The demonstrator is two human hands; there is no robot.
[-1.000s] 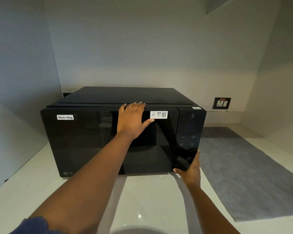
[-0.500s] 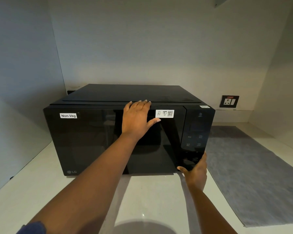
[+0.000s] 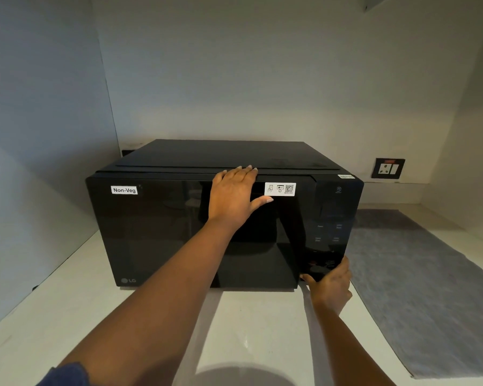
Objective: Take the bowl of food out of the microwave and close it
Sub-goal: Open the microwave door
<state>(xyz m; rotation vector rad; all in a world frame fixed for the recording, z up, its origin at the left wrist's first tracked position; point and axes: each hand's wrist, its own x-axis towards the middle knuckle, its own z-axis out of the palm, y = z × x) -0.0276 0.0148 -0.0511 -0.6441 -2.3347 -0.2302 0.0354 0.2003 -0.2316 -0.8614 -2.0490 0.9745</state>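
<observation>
A black microwave (image 3: 162,235) with a "Non-Veg" label stands on the white counter, its dark glass door shut. My left hand (image 3: 234,195) lies flat on the upper middle of the door, fingers together over the top edge, thumb spread toward a white QR sticker (image 3: 280,189). My right hand (image 3: 331,285) touches the lower end of the control panel (image 3: 328,232) at the microwave's bottom right corner, fingers spread. The bowl of food is hidden; the door glass is too dark to see through.
A grey mat (image 3: 424,282) lies on the white counter (image 3: 67,316) to the right of the microwave. A wall socket (image 3: 388,168) sits on the back wall at the right. Walls close in on the left, the back and the right.
Both hands stay on the same spots of the microwave. The view has come slightly closer and shifted left, so the microwave sits a little further right in the frame.
</observation>
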